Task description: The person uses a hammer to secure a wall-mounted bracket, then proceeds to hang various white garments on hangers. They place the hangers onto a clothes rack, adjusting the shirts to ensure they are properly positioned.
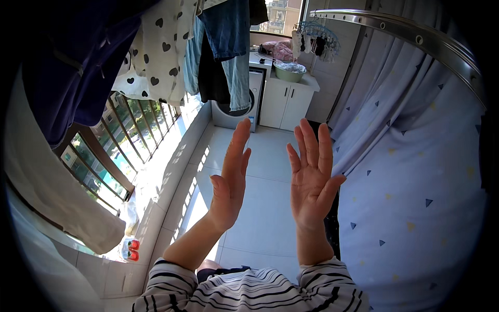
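Both of my hands are raised in front of me over the tiled floor, holding nothing. My left hand is turned edge-on, its fingers extended and the thumb apart. My right hand shows its palm, with the fingers and thumb spread. A gap separates the two hands, and neither touches anything. Beyond them stand a front-loading washing machine and a white two-door cabinet. Hanging jeans partly hide the washer's door.
Heart-patterned fabric and a dark purple garment hang at left by the railing. A triangle-patterned curtain fills the right side under a metal rail. A green basin of laundry sits on the cabinet, near a clip hanger holding socks.
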### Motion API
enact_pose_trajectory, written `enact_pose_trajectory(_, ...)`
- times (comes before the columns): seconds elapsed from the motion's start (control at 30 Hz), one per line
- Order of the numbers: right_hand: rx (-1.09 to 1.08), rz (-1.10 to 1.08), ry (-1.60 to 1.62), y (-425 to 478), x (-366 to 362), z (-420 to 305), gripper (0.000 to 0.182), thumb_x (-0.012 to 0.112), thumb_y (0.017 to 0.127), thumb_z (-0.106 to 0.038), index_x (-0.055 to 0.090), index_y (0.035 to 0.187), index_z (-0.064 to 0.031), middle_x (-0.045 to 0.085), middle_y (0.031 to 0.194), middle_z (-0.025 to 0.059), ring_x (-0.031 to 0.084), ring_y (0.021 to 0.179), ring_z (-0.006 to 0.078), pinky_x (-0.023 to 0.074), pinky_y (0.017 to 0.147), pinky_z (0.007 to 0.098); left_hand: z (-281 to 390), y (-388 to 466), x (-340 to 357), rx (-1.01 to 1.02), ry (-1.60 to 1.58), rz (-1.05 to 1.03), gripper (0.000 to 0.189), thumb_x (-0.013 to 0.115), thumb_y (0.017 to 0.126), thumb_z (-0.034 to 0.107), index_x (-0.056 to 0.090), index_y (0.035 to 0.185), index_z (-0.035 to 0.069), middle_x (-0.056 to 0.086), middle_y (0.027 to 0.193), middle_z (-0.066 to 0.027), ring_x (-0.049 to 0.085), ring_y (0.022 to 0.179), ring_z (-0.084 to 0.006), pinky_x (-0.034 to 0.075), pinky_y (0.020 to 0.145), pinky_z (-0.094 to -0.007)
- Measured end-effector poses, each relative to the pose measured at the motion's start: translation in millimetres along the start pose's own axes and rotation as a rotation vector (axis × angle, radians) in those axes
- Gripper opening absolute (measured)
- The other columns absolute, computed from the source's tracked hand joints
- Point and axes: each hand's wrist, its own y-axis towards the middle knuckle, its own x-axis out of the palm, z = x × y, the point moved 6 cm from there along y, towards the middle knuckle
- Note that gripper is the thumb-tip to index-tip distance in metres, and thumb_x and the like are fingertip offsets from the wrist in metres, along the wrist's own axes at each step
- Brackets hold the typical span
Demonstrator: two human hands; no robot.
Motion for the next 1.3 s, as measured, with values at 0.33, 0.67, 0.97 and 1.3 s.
enact_pose_trajectory(0.33,0.152,0.082,-0.134,86,-105,159,0.080,0.013,0.089,-0.068,0.017,0.147,-0.0140,0.023,0.150,0.0149,0.018,0.140,0.0284,0.0171,0.111,0.0446,-191,124,-22,-0.067,-0.145,0.009,0.084,0.005,0.084,0.074,0.004,0.149,0.020,0.003,0.155,-0.0106,-0.002,0.143,-0.0279,-0.001,0.111,-0.0511)
enact_pose_trajectory(0.67,0.264,0.147,-0.174,244,-203,325,0.081,0.020,0.088,-0.070,0.017,0.148,-0.0140,0.022,0.152,0.0095,0.020,0.140,0.0237,0.0191,0.109,0.0395,-371,330,-62,-0.127,-0.238,-0.068,0.085,0.010,0.085,0.074,0.007,0.149,0.019,0.005,0.155,-0.0092,-0.001,0.143,-0.0255,0.000,0.111,-0.0497)
enact_pose_trajectory(0.97,0.314,0.185,-0.126,353,-296,480,0.082,0.023,0.088,-0.071,0.019,0.147,-0.0142,0.024,0.151,0.0088,0.020,0.139,0.0230,0.0193,0.109,0.0394,-524,460,-90,-0.177,-0.210,-0.096,0.086,0.012,0.085,0.075,0.008,0.149,0.018,0.006,0.155,-0.0083,0.002,0.143,-0.0242,0.000,0.111,-0.0485)
enact_pose_trajectory(1.3,0.296,-0.026,-0.029,549,-378,664,0.079,0.023,0.090,-0.068,0.020,0.147,-0.0138,0.023,0.151,0.0103,0.020,0.139,0.0245,0.0194,0.110,0.0404,-676,665,-163,-0.116,-0.174,0.157,0.082,0.009,0.087,0.072,0.013,0.149,0.018,0.013,0.154,-0.0104,0.007,0.143,-0.0263,0.002,0.111,-0.0479)
